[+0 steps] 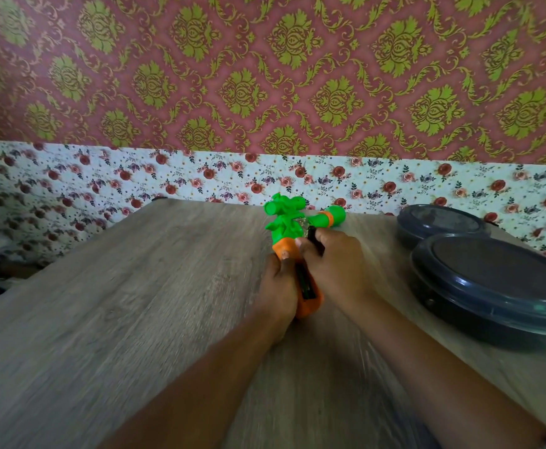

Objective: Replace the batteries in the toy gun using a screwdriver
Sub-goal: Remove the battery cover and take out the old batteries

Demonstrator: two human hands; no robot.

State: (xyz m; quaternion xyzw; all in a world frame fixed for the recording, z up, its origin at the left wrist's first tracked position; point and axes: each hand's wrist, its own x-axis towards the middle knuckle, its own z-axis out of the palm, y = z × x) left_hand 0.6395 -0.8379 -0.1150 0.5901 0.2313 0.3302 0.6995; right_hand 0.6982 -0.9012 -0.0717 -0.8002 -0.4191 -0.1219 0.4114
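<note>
Hiding most of the orange grip, both hands close round the toy gun (292, 228) at the far middle of the wooden table (119, 303). The left hand (278, 283) clasps the grip from the side, thumb on top. The right hand (336, 264) pinches a small dark object (313, 236), too blurred to identify. Two dark lidded containers (492, 286) sit right.

We see a green and orange toy gun (292, 228), a grey wood-grain tabletop (135, 303), two dark blue lidded containers (492, 286), and maroon wallpaper (265, 76) with olive-gold damask.
</note>
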